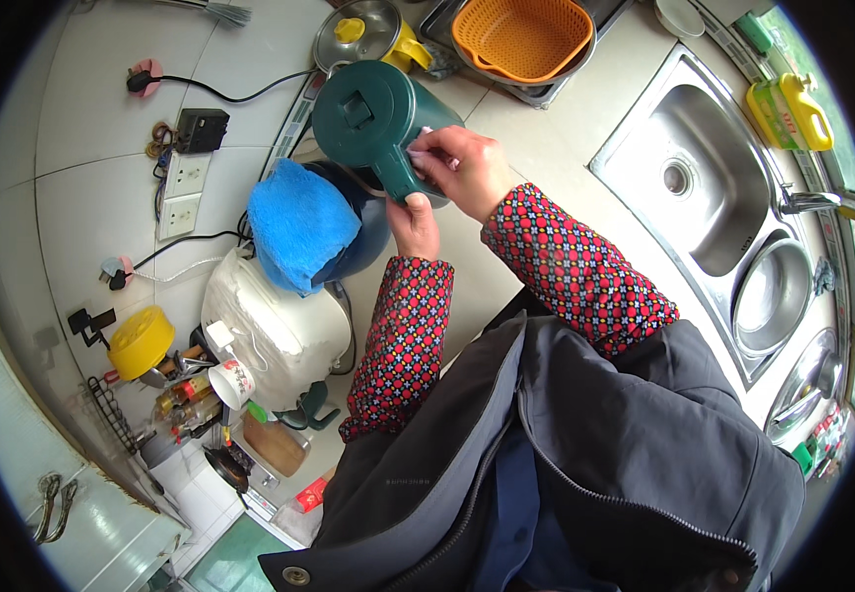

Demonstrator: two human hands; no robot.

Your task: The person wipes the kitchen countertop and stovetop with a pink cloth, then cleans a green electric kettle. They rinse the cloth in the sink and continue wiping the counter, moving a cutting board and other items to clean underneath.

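Note:
A dark green electric kettle (365, 115) with a closed lid stands in front of me on the pale counter. My left hand (414, 226) grips the end of its handle, the thumb lying on top. Pinched in the fingers of my right hand (468, 166) is a pinkish cloth (420, 152), pressed against the kettle's side beside the handle. Most of this cloth is hidden by my fingers. Left of the kettle, a blue cloth (302, 222) lies draped over a dark blue rounded appliance (368, 229).
A stainless steel sink (694, 163) is set into the counter at right, with a metal basin (771, 296) by it. An orange colander (524, 37) sits at the back. White appliance (294, 325), plugs and cords (228, 96) line the left wall. A yellow jug (790, 111) stands near the window.

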